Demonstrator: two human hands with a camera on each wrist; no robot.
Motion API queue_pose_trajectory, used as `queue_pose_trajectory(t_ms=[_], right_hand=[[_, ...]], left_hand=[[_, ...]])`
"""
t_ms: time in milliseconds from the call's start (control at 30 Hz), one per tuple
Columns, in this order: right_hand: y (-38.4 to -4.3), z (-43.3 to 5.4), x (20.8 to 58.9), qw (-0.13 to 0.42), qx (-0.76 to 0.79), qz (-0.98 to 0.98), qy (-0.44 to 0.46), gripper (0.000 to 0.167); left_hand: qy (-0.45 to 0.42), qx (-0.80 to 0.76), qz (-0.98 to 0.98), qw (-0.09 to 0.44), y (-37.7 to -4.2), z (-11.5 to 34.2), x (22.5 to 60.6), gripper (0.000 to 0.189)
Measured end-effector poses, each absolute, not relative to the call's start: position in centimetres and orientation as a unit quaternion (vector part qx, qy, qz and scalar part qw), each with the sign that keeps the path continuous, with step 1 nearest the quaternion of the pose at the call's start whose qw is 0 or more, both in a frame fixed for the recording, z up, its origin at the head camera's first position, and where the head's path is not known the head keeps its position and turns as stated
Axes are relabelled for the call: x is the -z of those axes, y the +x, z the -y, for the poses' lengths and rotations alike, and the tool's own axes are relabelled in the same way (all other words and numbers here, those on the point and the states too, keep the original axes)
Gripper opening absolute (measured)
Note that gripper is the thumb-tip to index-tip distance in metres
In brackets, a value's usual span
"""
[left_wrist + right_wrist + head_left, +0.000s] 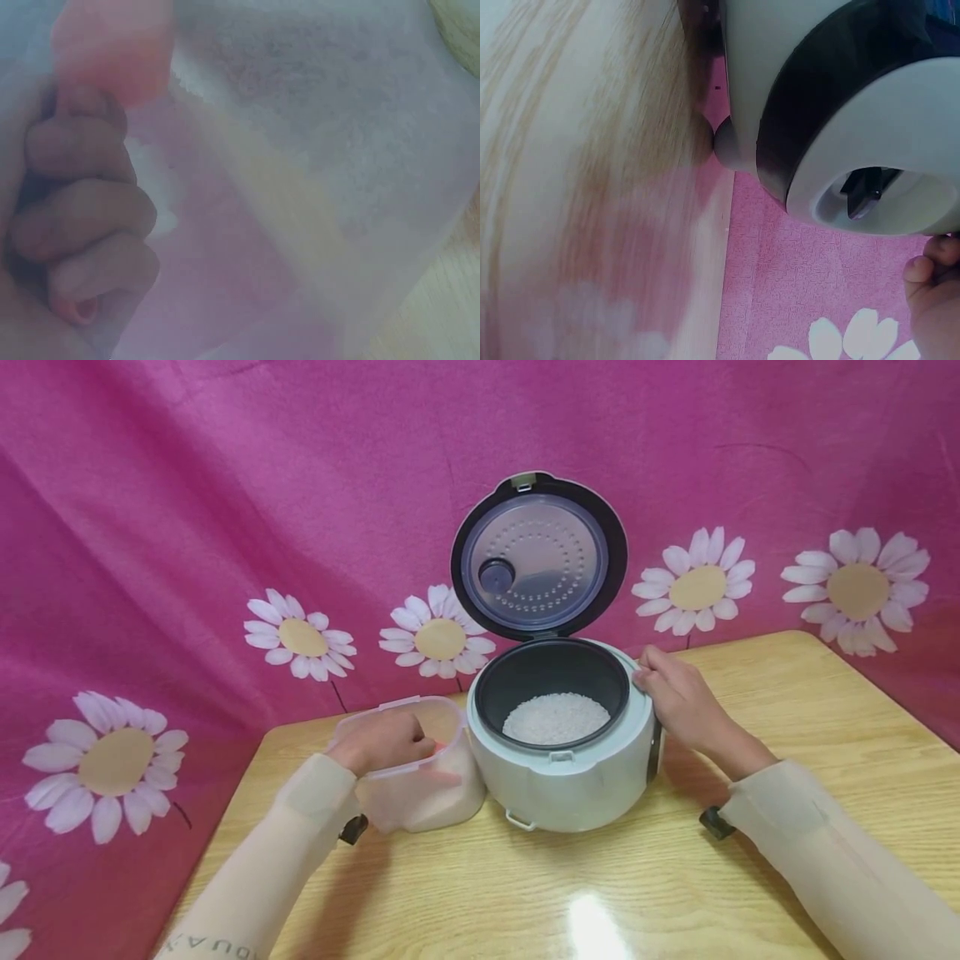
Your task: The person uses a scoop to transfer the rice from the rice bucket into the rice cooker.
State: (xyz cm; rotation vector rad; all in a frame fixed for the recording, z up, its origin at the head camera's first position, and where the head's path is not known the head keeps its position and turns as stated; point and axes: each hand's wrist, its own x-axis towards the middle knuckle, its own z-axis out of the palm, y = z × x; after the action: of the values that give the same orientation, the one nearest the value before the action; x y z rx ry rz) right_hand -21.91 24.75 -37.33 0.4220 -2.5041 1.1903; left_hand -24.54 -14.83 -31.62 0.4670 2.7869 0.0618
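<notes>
My left hand (386, 739) is down inside a translucent pinkish plastic container (427, 797). In the left wrist view its fingers are curled round the handle of a pink-red scoop (112, 56), whose bowl is next to white grains in the container. My right hand (681, 703) grips the right rim of a white rice cooker (562, 789), with curled fingers (922, 274) showing at the edge in the right wrist view. The cooker's lid (551, 547) stands raised. White rice (557, 718) lies in its dark inner pot (517, 681).
The container stands against the cooker's left side on a wooden table (480, 893). Behind the table hangs a pink cloth (337, 485) printed with daisies. A round side panel (885, 142) with a recess is on the cooker's right.
</notes>
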Motion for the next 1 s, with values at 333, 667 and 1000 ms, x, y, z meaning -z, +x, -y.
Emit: queue_pose_trajectory(t_ms=[333,667,1000], right_hand=[[-22.01,-24.90,37.51,0.183,-0.416,0.878,0.153,0.018],[-22.29,-25.02,37.66,0.191,-0.412,0.877,0.154,0.018],[-22.18,-24.92,37.54,0.187,-0.417,0.876,0.155,0.019]], left_hand=[[0.176,-0.038,-0.971,0.157,-24.69,14.76,31.77,0.039],[0.188,-0.047,-0.969,0.155,-24.80,14.85,31.91,0.039],[0.185,-0.056,-0.969,0.151,-24.65,14.88,31.81,0.039]])
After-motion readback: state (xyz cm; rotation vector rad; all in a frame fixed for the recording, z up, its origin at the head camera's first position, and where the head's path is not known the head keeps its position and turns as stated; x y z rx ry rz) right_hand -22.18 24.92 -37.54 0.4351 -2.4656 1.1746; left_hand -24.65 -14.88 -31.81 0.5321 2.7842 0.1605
